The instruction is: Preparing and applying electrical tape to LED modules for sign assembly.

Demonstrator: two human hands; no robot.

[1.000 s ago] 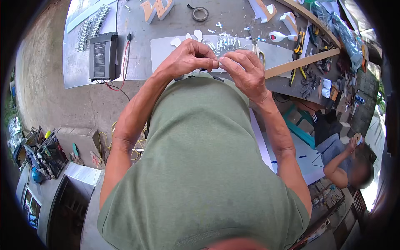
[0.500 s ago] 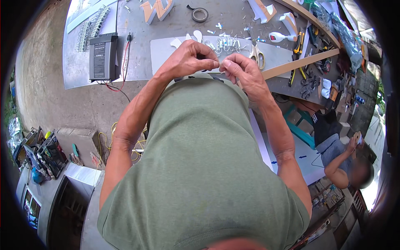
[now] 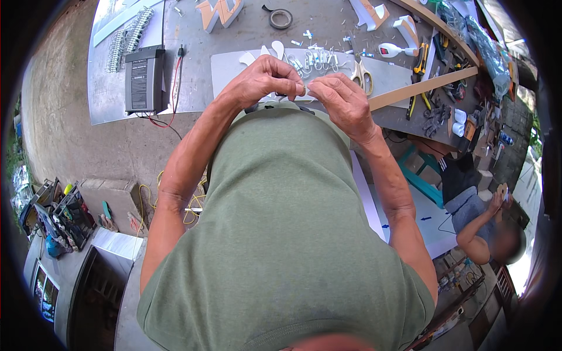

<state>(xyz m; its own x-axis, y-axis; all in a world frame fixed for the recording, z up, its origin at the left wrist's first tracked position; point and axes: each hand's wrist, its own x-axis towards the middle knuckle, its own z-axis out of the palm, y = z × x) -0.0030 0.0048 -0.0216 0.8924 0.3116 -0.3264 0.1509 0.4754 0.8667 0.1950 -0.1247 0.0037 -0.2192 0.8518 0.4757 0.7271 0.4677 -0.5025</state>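
My left hand [image 3: 261,81] and my right hand [image 3: 341,100] meet fingertip to fingertip over the near edge of the grey workbench [image 3: 246,35]. Between them they pinch a small white module [image 3: 305,89], part of a wired string of small white modules [image 3: 313,60] that lies on a pale grey sheet [image 3: 234,64] just behind the hands. The piece is mostly hidden by my fingers. Scissors [image 3: 360,73] with pale handles lie on the sheet right of the string.
A black box-shaped power unit [image 3: 143,79] with red and black leads sits at the bench's left. A tape roll [image 3: 280,17], orange-sided letter shapes [image 3: 216,11], a wooden strip [image 3: 424,88] and hand tools [image 3: 421,64] lie farther back and right. Another person [image 3: 486,225] crouches at lower right.
Both hands have shifted slightly toward my body and drawn closer together, their fingertips now pressed on the small piece. Nothing on the bench has moved.
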